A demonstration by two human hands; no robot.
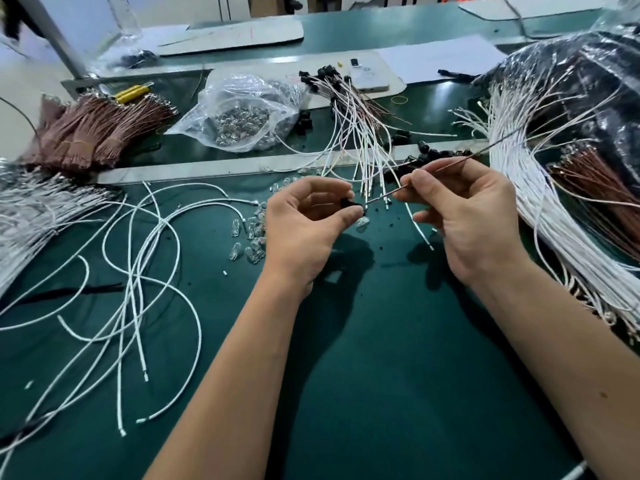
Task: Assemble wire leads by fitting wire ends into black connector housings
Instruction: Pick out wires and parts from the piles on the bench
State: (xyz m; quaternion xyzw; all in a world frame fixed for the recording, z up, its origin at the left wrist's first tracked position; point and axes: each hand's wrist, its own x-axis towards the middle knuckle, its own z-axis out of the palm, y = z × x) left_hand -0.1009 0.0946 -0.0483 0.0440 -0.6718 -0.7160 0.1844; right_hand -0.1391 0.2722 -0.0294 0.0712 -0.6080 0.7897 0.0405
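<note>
Large stock of loose white wires (pixel 540 216) and brown wires (pixel 104 123) seen beyond grip: much judged left. Finished leads with black housings (pixel 349 109) piled above grip: part done. Black connector housing (pixel 347 203) pinched by left hand (pixel 304 223). Brown wire (pixel 446 166) pinched by right hand (pixel 467 216), tip just beside housing, seemingly not yet seated.

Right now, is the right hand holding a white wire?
No, the right hand pinches a thin brown wire, aimed at the black connector housing.
</note>
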